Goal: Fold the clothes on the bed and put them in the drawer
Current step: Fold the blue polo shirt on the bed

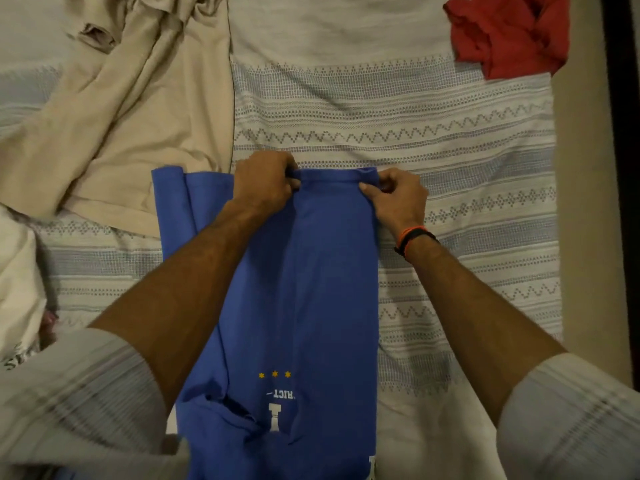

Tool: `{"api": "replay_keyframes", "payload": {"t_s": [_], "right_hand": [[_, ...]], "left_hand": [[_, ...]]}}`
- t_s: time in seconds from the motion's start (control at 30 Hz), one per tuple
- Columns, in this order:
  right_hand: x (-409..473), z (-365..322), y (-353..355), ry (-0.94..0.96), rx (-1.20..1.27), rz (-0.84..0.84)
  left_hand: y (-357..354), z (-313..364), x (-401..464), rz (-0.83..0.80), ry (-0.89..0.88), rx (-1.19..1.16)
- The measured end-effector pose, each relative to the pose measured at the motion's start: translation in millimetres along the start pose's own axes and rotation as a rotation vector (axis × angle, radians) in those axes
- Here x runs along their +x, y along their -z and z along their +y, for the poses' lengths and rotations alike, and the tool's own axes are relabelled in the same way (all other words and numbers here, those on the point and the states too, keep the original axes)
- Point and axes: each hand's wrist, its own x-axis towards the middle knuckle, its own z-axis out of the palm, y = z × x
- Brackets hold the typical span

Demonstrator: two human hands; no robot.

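A blue T-shirt (322,289) with white lettering and three yellow stars lies lengthwise on the patterned bed cover (467,168), its sides folded in to a narrow strip. My left hand (265,183) pinches the far edge of the shirt near its middle. My right hand (398,197) pinches the same far edge at its right corner. A beige garment (131,112) lies spread and crumpled at the upper left, touching the blue shirt's left corner. A red garment (512,32) sits bunched at the upper right. No drawer is in view.
A cream cloth (17,289) is heaped at the left edge. The bed's right edge runs along a beige strip (581,202) beside a dark vertical frame (623,133). Bare bed cover lies between the blue shirt and the red garment.
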Motion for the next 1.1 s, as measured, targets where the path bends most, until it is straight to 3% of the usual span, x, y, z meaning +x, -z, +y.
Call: {"api": "replay_keyframes", "payload": {"t_s": [0.1, 0.2, 0.3, 0.57, 0.7, 1.1], "right_hand": [[-7.3, -6.8, -3.1, 0.054, -0.194, 0.039], [-20.7, -9.4, -3.4, 0.26, -0.402, 0.098], [-40.3, -8.5, -0.5, 0.392, -0.344, 0.061], [-117.7, 0.5, -0.5, 0.192, -0.108, -0.208], [-166.8, 12.6, 2.5, 0.105, -0.102, -0.28], [-340.4, 62.9, 0.4, 0.071, -0.18, -0.429]], "left_hand": [[-5.1, -2.0, -3.5, 0.071, -0.005, 0.022], [-6.9, -5.4, -15.7, 0.163, -0.049, -0.054], [-4.0, -11.5, -39.9, 0.25, -0.054, -0.15], [-8.7, -25.5, -142.4, 0.023, 0.05, -0.331], [-15.0, -27.8, -205.5, -0.018, 0.169, -0.367], [-44.7, -61.9, -409.6, -0.035, 0.481, -0.483]]}}
